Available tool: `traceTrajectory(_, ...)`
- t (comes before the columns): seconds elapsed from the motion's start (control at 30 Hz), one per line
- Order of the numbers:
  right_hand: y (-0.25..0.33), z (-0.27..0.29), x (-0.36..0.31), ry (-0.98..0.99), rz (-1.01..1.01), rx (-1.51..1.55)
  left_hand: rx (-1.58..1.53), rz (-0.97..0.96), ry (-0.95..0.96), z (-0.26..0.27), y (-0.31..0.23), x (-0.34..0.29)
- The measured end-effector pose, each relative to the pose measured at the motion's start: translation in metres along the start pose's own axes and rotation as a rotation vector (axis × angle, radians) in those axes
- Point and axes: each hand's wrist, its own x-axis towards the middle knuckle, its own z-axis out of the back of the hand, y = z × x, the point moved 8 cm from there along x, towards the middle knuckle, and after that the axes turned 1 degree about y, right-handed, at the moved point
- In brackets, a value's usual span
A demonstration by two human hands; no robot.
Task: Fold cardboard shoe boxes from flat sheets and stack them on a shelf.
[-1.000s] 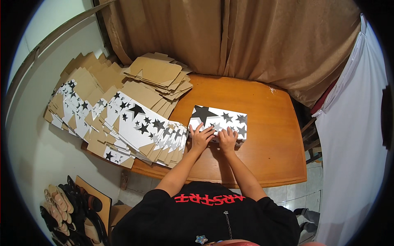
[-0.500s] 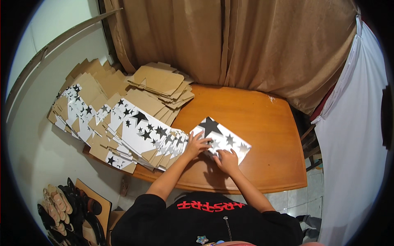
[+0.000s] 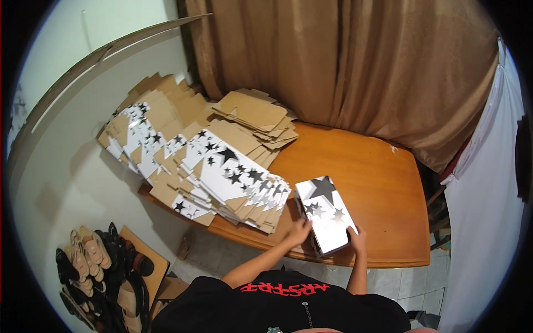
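A white cardboard box (image 3: 332, 232) printed with black and silver stars stands near the front edge of the wooden table, its top face closed and its long side pointing away from me. My left hand (image 3: 300, 232) is curled against the near part of its left side, the fingertips partly hidden. On the opposite side, my right hand (image 3: 358, 238) grips the right edge with its thumb and fingers. To the left of the box lies a spread stack of flat box blanks (image 3: 222, 166), white with stars on some faces and plain brown on others.
More brown cardboard pieces (image 3: 252, 111) are piled at the back of the wooden table (image 3: 377, 183). A brown curtain (image 3: 277, 50) hangs behind it and a white cloth (image 3: 480, 166) at the right. Shoes (image 3: 89, 255) fill a rack at the lower left.
The box has turned so its long side now points away from me. My hands have moved from its top to its two sides. The whole view has shifted.
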Motion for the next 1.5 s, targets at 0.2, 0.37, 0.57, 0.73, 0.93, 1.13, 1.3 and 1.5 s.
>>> traceTrajectory(0.2,-0.02,-0.035,-0.123,-0.123,0.072,0.456,0.094,-0.252,0.103,0.027,-0.028,-0.055)
traceTrajectory(0.37,0.078,-0.131,-0.179,0.138,0.328,0.769,0.108,-0.483,-0.073,0.13,-0.114,-0.133)
traceTrajectory(0.57,0.268,-0.253,-0.175,0.173,0.655,0.54,0.144,-0.554,-0.334,0.318,-0.21,-0.26)
traceTrajectory(0.73,0.506,-0.282,-0.255,0.449,0.846,1.205,0.165,-1.005,-0.385,0.402,-0.345,-0.418)
traceTrajectory(0.93,0.723,-0.252,-0.334,0.55,1.233,1.539,0.703,-1.123,-0.986,0.461,-0.454,-0.531)
traceTrajectory(1.13,0.868,-0.226,-0.4,0.766,1.374,1.563,0.797,-1.456,-1.23,0.479,-0.542,-0.634)
traceTrajectory(1.3,0.946,-0.203,-0.43,0.413,1.753,1.345,0.97,-1.408,-1.571,0.493,-0.598,-0.695)
traceTrajectory(1.5,1.023,-0.214,-0.438,0.075,1.535,1.437,1.217,-1.354,-1.72,0.521,-0.665,-0.722)
